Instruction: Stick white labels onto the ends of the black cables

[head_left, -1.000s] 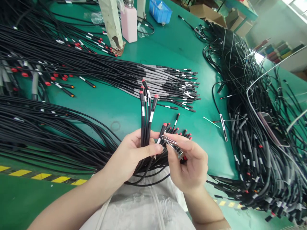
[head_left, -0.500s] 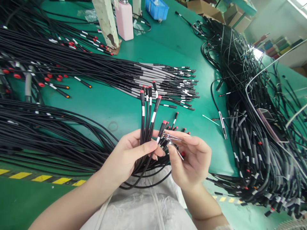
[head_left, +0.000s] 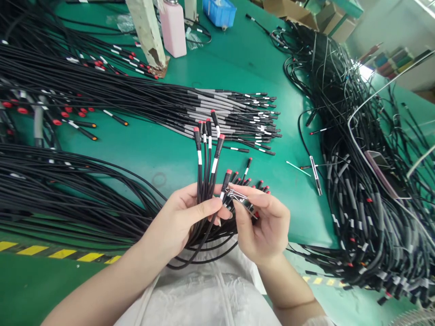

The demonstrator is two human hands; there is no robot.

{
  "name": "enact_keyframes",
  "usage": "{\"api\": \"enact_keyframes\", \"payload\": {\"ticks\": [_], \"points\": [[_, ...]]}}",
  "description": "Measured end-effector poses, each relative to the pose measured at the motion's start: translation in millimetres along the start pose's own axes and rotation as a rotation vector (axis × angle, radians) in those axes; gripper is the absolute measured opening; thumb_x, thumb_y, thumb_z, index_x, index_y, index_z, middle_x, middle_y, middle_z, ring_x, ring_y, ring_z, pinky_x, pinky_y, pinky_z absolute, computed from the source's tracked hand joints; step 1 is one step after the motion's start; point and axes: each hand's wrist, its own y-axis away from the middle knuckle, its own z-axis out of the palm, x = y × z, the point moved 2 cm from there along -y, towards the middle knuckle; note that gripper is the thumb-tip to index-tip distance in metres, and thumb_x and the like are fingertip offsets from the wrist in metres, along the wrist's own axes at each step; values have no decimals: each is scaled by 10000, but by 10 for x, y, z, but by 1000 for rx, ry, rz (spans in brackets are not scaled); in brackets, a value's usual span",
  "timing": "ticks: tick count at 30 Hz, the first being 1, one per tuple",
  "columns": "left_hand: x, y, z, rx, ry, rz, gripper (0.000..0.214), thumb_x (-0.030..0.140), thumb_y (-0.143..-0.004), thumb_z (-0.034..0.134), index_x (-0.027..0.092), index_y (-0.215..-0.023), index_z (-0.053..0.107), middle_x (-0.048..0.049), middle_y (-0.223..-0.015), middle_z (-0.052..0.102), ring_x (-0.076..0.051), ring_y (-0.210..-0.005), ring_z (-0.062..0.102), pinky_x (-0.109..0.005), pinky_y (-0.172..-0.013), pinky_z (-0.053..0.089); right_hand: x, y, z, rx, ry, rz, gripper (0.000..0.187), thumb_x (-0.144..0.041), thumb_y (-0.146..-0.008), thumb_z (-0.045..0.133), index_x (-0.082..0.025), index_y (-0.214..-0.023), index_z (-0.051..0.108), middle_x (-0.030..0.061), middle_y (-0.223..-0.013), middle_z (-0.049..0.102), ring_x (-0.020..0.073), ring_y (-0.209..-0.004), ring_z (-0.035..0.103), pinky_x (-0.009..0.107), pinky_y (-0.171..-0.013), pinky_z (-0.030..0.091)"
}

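Basically, both hands meet above a light-coloured garment [head_left: 193, 294] at the near edge of the table [head_left: 288, 199]; left hand [head_left: 185, 213] is wrapped round a handful of black cables [head_left: 203, 174], gripped below their white labels, red-tipped ends fanned upward; left thumb and fingers also pinch one separate cable [head_left: 225, 180] leaning right of that fan, red end up; right hand [head_left: 265, 222] pinches a small metal tool [head_left: 238, 194] between thumb and fingers, tool's tip right at the separate cable's label; can't tell whether it bites or only touches.

Just behind the right hand, more red-tipped ends [head_left: 249, 181] lie in a cluster; to the right, a thin green stick [head_left: 298, 168] lies near a silver-and-black rod [head_left: 315, 175]; further right, a big tangled cable heap [head_left: 360, 226] with a phone [head_left: 384, 174] resting on it.

Beyond the hands, a long cable bundle [head_left: 214, 104] with grey ribbed sleeves lies across the table; past it stand a chipped post [head_left: 146, 31], a pink bottle [head_left: 173, 29] and a blue bin [head_left: 219, 12]; cardboard boxes [head_left: 288, 13] farthest back.
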Motion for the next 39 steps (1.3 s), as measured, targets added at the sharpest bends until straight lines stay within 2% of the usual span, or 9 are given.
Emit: {"api": "enact_keyframes", "payload": {"ticks": [6, 10, 15, 18, 21, 26, 31, 35, 39], "points": [[7, 6, -40, -29, 9, -94, 147, 151, -722, 876, 199, -853, 830, -39, -676, 798, -92, -543, 686, -132, -544, 546, 43, -33, -8, 98, -35, 105, 310, -101, -938, 627, -233, -1202, 534, 88, -1076, 761, 202, -961, 775, 347, -784, 669], [-10, 1, -61, -4, 2, -88, 179, 124, -703, 884, 213, -842, 816, -11, -677, 783, -102, -553, 691, -144, -521, 536, 223, -174, -256, 204, 142, 261, 290, -257, -945, 629, -245, -1215, 525, 34, -911, 721, 169, -784, 737, 302, -674, 611], [-29, -18, -69, 6, -14, -69, 207, 114, -670, 900, 208, -825, 800, 14, -654, 748, -96, -541, 674, -155, -520, 524, 636, -281, -809, 5, 697, 573, 353, -480, -887, 614, -210, -1113, 586, -13, -689, 616, 188, -580, 603, 309, -563, 479], [-26, -25, -62, 15, -31, -66, 208, 124, -657, 908, 195, -806, 783, 13, -629, 735, -88, -510, 649, -159, -511, 509, 830, -241, -1036, -124, 848, 665, 434, -544, -854, 599, -191, -1106, 590, -18, -617, 592, 220, -561, 587, 319, -562, 427], [-24, -22, -56, 35, -48, -72, 223, 121, -648, 903, 191, -812, 769, 20, -622, 725, -91, -502, 638, -169, -504, 502, 939, -212, -1185, -168, 850, 675, 456, -557, -854, 587, -185, -1117, 610, -8, -587, 612, 239, -566, 600, 320, -567, 412], [-6, -14, -51, 76, -88, -57, 236, 117, -637, 897, 187, -817, 762, 47, -608, 699, -88, -502, 625, -172, -498, 491, 1088, -324, -1582, -106, 914, 624, 385, -455, -931, 411, -194, -995, 686, 81, -758, 706, 262, -710, 648, 379, -700, 472], [-25, -41, -68, 133, -140, -62, 260, 134, -596, 910, 193, -797, 756, 62, -578, 681, -88, -473, 597, -177, -472, 463, 1358, -443, -1938, -154, 963, 561, 302, -446, -851, 562, -198, -918, 721, 128, -932, 715, 295, -891, 643, 425, -808, 491], [-31, -31, -35, 145, -156, -35, 241, 167, -617, 910, 196, -819, 782, 55, -579, 684, -98, -499, 612, -187, -489, 467, 1552, -462, -1956, -202, 991, 509, 209, -400, -820, 639, -216, -911, 677, 84, -873, 702, 280, -861, 602, 444, -849, 466], [-3, -30, 6, 138, -112, -32, 222, 154, -607, 926, 212, -767, 785, 52, -592, 689, -89, -479, 606, -184, -484, 480, 1602, -446, -1846, -223, 1025, 447, 84, -281, -826, 594, -217, -778, 618, 109, -847, 657, 319, -928, 568, 509, -914, 406]]}}
